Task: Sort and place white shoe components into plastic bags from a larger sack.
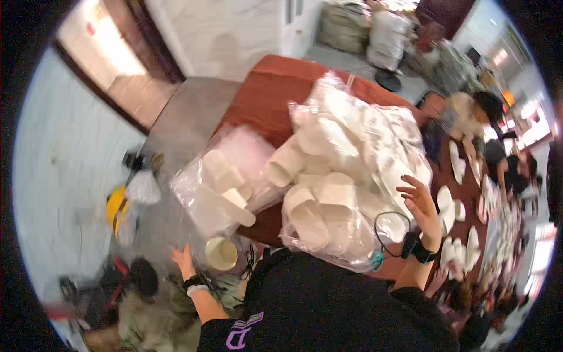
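My left hand is off the near left corner of the table, fingers apart and holding nothing. Beside it is a round, cream-coloured open container. My right hand is raised at the right edge of a heap of bagged white slippers, fingers spread with nothing in them. In front of me lies a pair of white slippers in a clear plastic bag. More white slippers rest on clear plastic bags at the left. A dark cord loops near my right wrist.
A red-brown cloth covers the table. Several people work along its right side, among loose white slippers. Another person is low at the left, near a yellow item. Full sacks stand at the back.
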